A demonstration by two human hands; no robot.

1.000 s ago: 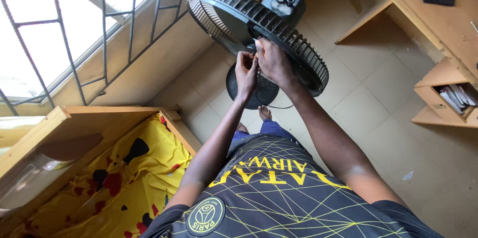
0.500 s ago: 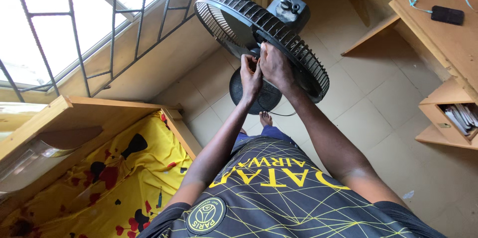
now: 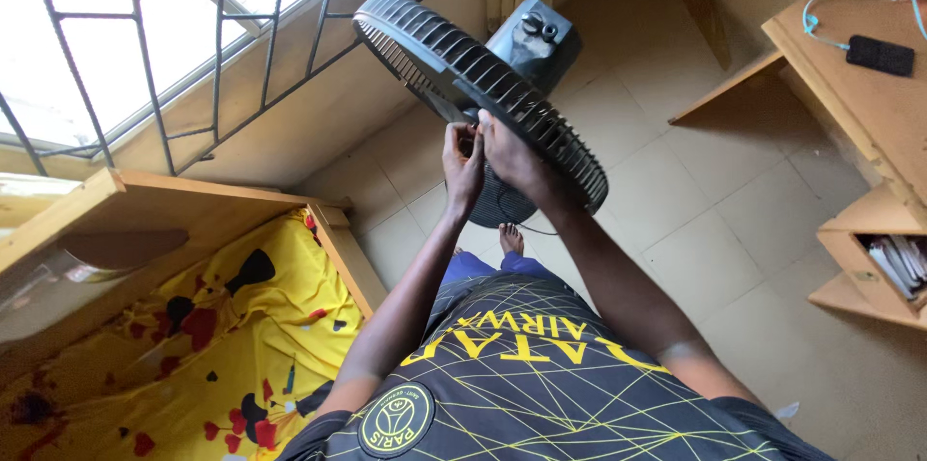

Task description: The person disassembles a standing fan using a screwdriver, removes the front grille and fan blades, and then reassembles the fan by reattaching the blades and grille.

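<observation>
Standing fan [image 3: 483,75] is upright on the tiled floor [image 3: 676,200], near the barred window [image 3: 145,46], beside the bed's yellow sheet [image 3: 174,364]. Its dark grille [image 3: 541,123] faces you. Your right hand [image 3: 517,162] grasps the grille rim; your left hand [image 3: 462,167] pinches at the same rim point. Judged step: working a rim fastener. Next calls for steady rim support.
</observation>
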